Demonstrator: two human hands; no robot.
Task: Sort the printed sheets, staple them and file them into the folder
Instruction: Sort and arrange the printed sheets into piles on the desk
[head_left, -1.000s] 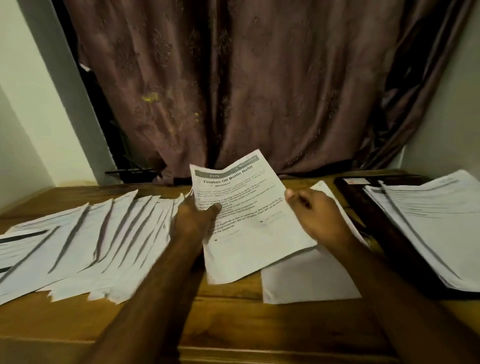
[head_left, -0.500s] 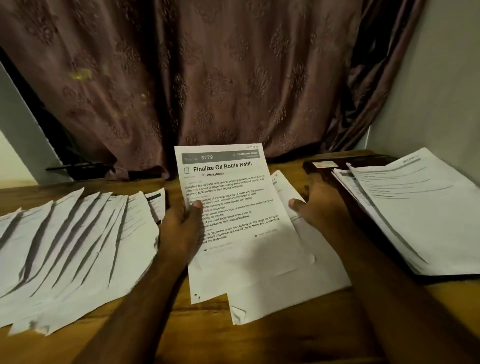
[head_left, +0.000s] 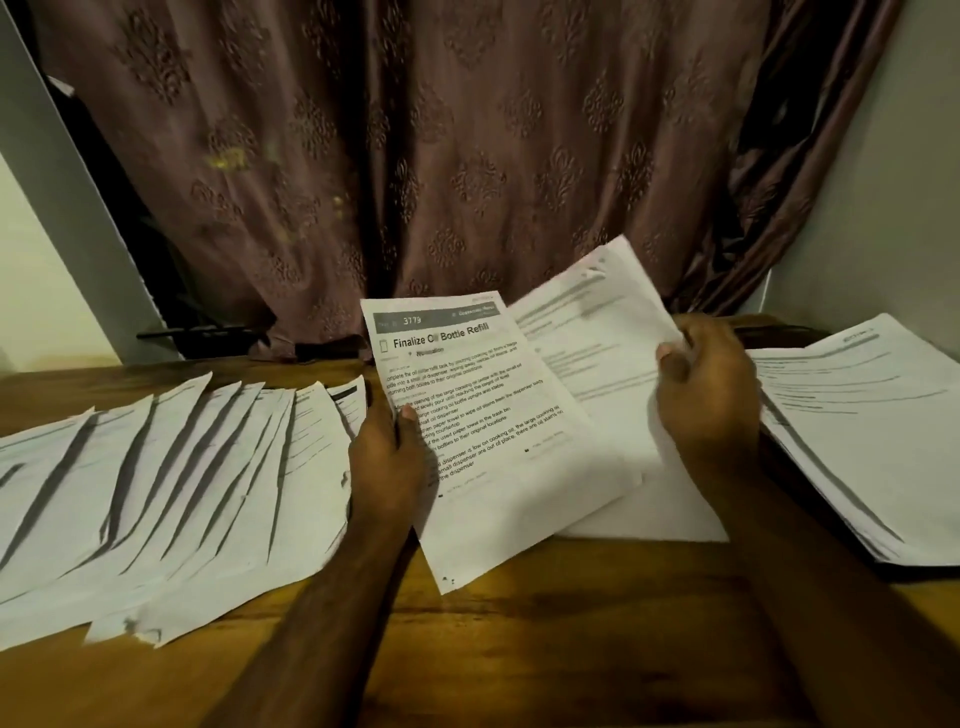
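My left hand (head_left: 387, 457) grips the left edge of a printed sheet (head_left: 498, 441) headed "Finalize Oil Bottle Refill", held tilted above the wooden table (head_left: 519, 649). My right hand (head_left: 706, 395) pinches the right edge of a second printed sheet (head_left: 587, 332) and lifts it behind the first. A blank-looking white sheet (head_left: 660, 509) lies flat under both. Several printed sheets (head_left: 156, 493) are fanned out on the left of the table. On the right, a stack of printed sheets (head_left: 857, 415) rests on a dark open folder (head_left: 924, 569). No stapler shows.
A patterned brown curtain (head_left: 441, 156) hangs right behind the table. Pale walls close in at the left and right. Bare wood shows along the table's front edge.
My right hand has lifted a second sheet off the table and raised it behind the first. My left hand keeps its hold on the titled sheet. The view shifted slightly left.
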